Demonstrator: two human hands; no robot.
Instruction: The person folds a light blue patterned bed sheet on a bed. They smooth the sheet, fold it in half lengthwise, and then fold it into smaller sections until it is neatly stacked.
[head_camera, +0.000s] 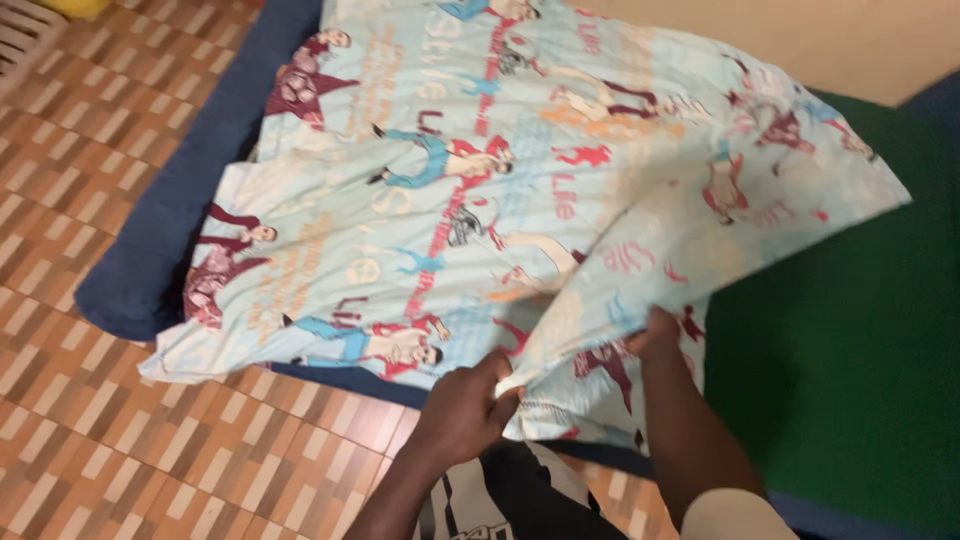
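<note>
A light blue bed sheet (450, 200) printed with cartoon figures in red and maroon lies spread over a blue mattress (150, 250). My left hand (465, 405) is closed on the sheet's near edge at the bottom centre. Just to its right, my right hand (655, 330) pinches a raised fold of the same sheet, which lifts up and away toward the upper right corner (850, 180). The fingers of the right hand are partly hidden under the cloth.
A brown and cream tiled floor (80, 130) runs along the left and front. A green surface (850, 350) lies on the right, a cream wall (800, 40) at the top right, and a white slatted object (25, 35) at the top left.
</note>
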